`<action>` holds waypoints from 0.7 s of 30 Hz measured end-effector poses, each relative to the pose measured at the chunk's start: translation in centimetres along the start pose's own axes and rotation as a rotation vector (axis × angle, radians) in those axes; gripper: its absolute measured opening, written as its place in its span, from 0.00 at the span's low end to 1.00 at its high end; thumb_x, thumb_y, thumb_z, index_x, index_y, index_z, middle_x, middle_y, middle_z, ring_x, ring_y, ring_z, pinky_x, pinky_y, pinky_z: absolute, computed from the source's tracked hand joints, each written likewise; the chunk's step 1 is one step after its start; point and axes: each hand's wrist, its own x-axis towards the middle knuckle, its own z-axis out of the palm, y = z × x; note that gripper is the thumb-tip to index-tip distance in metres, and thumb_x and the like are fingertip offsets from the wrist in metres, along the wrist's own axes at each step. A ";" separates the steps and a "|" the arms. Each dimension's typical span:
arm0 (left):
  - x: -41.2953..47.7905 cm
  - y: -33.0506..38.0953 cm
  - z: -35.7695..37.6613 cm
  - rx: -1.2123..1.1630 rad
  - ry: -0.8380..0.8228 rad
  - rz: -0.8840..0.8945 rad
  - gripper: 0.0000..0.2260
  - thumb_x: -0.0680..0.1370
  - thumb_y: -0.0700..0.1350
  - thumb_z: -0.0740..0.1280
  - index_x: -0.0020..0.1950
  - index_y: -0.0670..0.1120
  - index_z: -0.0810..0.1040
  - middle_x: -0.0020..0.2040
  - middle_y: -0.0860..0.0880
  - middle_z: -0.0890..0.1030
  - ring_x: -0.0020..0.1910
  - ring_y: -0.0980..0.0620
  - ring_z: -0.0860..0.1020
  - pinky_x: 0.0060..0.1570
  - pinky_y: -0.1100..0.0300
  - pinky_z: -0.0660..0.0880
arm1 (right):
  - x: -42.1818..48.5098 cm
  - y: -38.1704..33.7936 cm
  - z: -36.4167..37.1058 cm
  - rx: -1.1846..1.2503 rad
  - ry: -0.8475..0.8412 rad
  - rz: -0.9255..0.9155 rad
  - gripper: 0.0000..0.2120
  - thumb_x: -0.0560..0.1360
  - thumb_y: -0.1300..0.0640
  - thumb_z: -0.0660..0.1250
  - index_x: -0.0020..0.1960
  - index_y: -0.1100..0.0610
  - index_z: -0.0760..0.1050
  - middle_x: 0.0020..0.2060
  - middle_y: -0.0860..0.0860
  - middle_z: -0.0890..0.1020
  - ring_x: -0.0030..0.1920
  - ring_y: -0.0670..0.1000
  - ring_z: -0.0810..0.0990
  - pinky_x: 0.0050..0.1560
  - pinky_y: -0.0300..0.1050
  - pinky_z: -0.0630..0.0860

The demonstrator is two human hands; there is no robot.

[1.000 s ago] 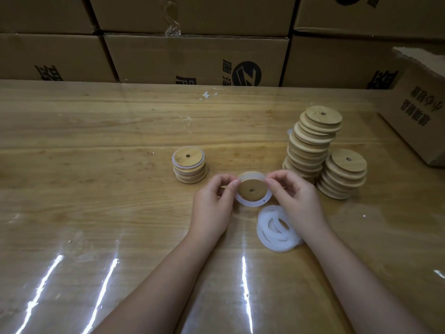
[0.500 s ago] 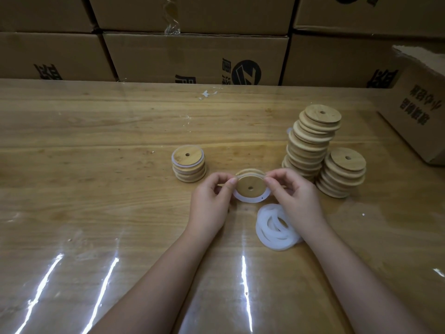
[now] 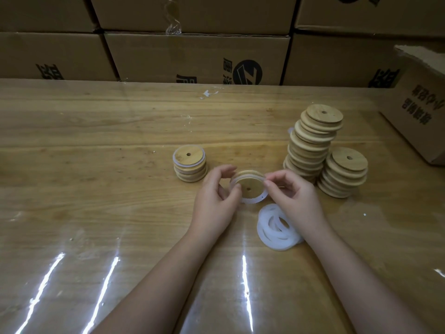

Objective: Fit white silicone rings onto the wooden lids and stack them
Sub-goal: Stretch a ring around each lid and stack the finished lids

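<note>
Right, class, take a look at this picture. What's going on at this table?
A person is fitting a white silicone ring around a wooden lid over the table. The left hand pinches the lid's edge and the right hand pinches the ring on the opposite side. The ring does not look fully seated. Loose rings lie piled by the right wrist. A short finished stack stands left, with a tall bare-lid stack and a lower bare-lid stack right.
</note>
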 end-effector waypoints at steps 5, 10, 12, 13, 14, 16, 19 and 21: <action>-0.1 0.0 0.2 0.118 -0.096 0.214 0.16 0.74 0.42 0.71 0.60 0.51 0.77 0.48 0.58 0.75 0.34 0.63 0.71 0.40 0.73 0.67 | -0.1 -0.1 0.1 0.036 -0.022 0.010 0.08 0.73 0.64 0.68 0.42 0.50 0.78 0.46 0.42 0.83 0.45 0.42 0.82 0.45 0.34 0.76; 0.1 0.0 -0.1 0.133 -0.094 0.204 0.09 0.75 0.41 0.69 0.55 0.46 0.80 0.48 0.56 0.79 0.49 0.64 0.74 0.48 0.71 0.67 | -0.1 -0.2 0.2 0.054 -0.022 0.045 0.07 0.74 0.65 0.68 0.43 0.54 0.78 0.46 0.45 0.83 0.45 0.42 0.82 0.46 0.33 0.76; 0.1 0.0 0.0 0.116 -0.081 0.176 0.09 0.76 0.40 0.69 0.56 0.44 0.80 0.49 0.53 0.80 0.49 0.62 0.75 0.48 0.71 0.68 | 0.0 -0.1 0.1 0.018 -0.021 0.065 0.05 0.74 0.64 0.68 0.44 0.55 0.78 0.46 0.45 0.83 0.45 0.41 0.82 0.46 0.35 0.77; 0.2 -0.1 0.0 0.108 -0.074 0.164 0.09 0.76 0.40 0.69 0.56 0.44 0.80 0.49 0.51 0.80 0.49 0.62 0.75 0.48 0.71 0.68 | 0.0 0.0 0.1 0.001 -0.021 0.072 0.04 0.74 0.63 0.68 0.44 0.56 0.78 0.46 0.45 0.83 0.44 0.41 0.82 0.46 0.35 0.77; 0.2 -0.1 0.0 0.103 -0.070 0.157 0.09 0.76 0.40 0.69 0.56 0.44 0.80 0.50 0.51 0.80 0.48 0.63 0.75 0.47 0.72 0.67 | 0.0 0.0 0.1 -0.011 -0.021 0.077 0.04 0.74 0.63 0.68 0.44 0.56 0.78 0.46 0.44 0.83 0.44 0.41 0.82 0.46 0.34 0.77; 0.3 -0.2 0.1 0.103 -0.064 0.150 0.09 0.76 0.40 0.69 0.56 0.44 0.80 0.49 0.51 0.80 0.47 0.65 0.74 0.46 0.73 0.66 | 0.0 0.0 0.1 -0.031 -0.019 0.076 0.03 0.74 0.63 0.67 0.44 0.56 0.78 0.46 0.44 0.83 0.44 0.41 0.82 0.45 0.33 0.77; 0.3 -0.4 0.1 0.088 -0.049 0.133 0.09 0.76 0.41 0.69 0.55 0.44 0.80 0.49 0.52 0.80 0.46 0.66 0.74 0.46 0.74 0.66 | 0.1 0.0 0.1 -0.067 -0.014 0.087 0.03 0.75 0.62 0.67 0.45 0.56 0.78 0.44 0.46 0.83 0.43 0.41 0.81 0.45 0.33 0.77; 0.3 -0.6 0.1 0.065 -0.043 0.114 0.08 0.76 0.41 0.69 0.55 0.46 0.80 0.50 0.52 0.80 0.47 0.65 0.75 0.47 0.73 0.67 | 0.1 0.0 0.1 -0.086 -0.021 0.103 0.03 0.75 0.61 0.67 0.44 0.55 0.78 0.41 0.47 0.83 0.42 0.41 0.81 0.44 0.32 0.76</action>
